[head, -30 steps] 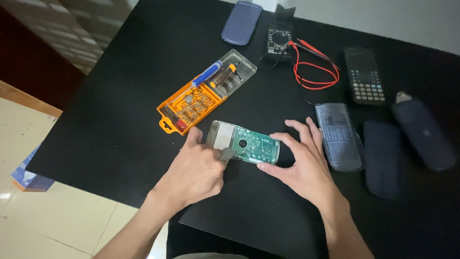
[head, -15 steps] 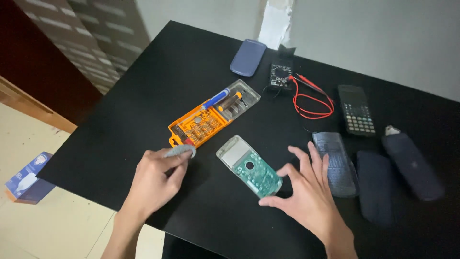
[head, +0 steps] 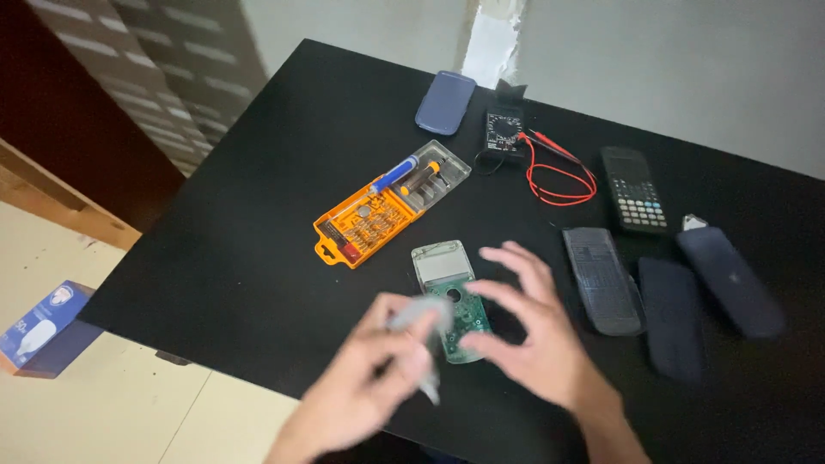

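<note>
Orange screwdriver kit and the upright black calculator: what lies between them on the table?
Head view: the multimeter's red lead loops lie between the orange screwdriver kit and the black calculator.

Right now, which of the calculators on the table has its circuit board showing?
The opened calculator under the hands, green board bared; the black calculator further back is closed, keys up.

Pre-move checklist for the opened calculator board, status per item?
1. Green circuit board flat on the black table: ok.
2. Left hand has a firm hold on the grey tool: cannot tell, motion blur.
3. Right hand steadying the board: not ok, fingers spread above it.
4. Orange screwdriver bit case within reach, beside the board: ok.
5. Multimeter leads clear of the board: ok.
6. Loose screws accounted for: cannot tell.
</note>
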